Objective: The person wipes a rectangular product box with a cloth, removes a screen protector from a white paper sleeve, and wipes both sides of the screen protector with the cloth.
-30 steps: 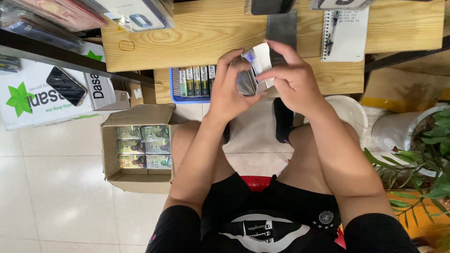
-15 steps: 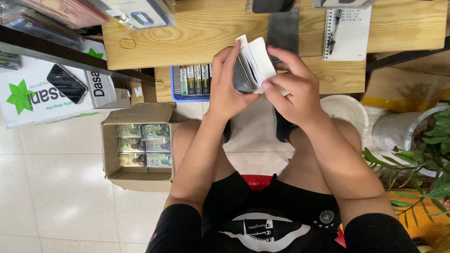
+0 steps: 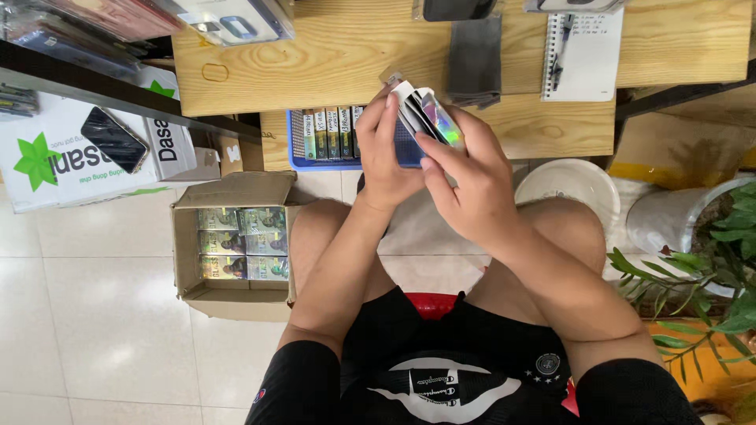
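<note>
White-backed, iridescent-fronted thin flat packets, a small fanned stack, held up between both hands above the lap, over the front edge of the low wooden shelf. Half a second ago held more upright and higher, white back facing the camera; now tipped so the shiny rainbow face shows, and drawn slightly down and right. Left hand wrapped round the stack's left edge, fingers curled and clamped on it from behind, thumb hidden. Right hand moved from the stack's lower right corner to its right side, index finger stretched along the lower edge, thumb side pressing the glossy face; fingers together, pinching the stack. Stack thus between the two sets of fingers, touching both.

Just behind the hands, blue plastic basket with a row of upright slim boxes, at the shelf's left end. On the pale wooden desk top, dark grey folded cloth near the middle and white spiral notebook with a pen toward the right edge. On the tiled floor, open brown cardboard box of packaged items, beside the left knee.
</note>
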